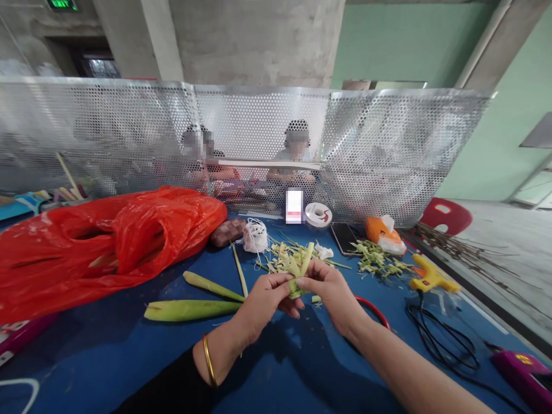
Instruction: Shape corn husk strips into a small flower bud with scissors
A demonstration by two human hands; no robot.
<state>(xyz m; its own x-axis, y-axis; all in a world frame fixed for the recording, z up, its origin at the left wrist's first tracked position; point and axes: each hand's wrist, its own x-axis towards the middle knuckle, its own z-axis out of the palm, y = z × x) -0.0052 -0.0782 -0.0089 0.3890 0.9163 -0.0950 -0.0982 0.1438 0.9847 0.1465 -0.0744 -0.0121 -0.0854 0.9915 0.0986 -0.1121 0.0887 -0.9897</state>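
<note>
Between my two hands is a folded strip of pale green leaf [307, 260], one end sticking up. My left hand [271, 296] is closed on its lower left side, thumb on top. My right hand [330, 290] pinches the same strip from the right. Under and to the left of my left wrist lie a thick green stalk [190, 310] and a slimmer one [211, 286]. Just beyond my fingers spreads a heap of pale leaf pieces [280, 256]. Part of a red curved handle [374, 310] shows beside my right forearm.
A red plastic bag [129, 241] fills the left. Behind the heap are a ball of white string [255, 236], a tape roll [318, 215] and a phone [344, 237]. At right lie leaf scraps [377, 260], a yellow glue gun [431, 276] and its black cord. A perforated metal screen [259, 115] closes the back.
</note>
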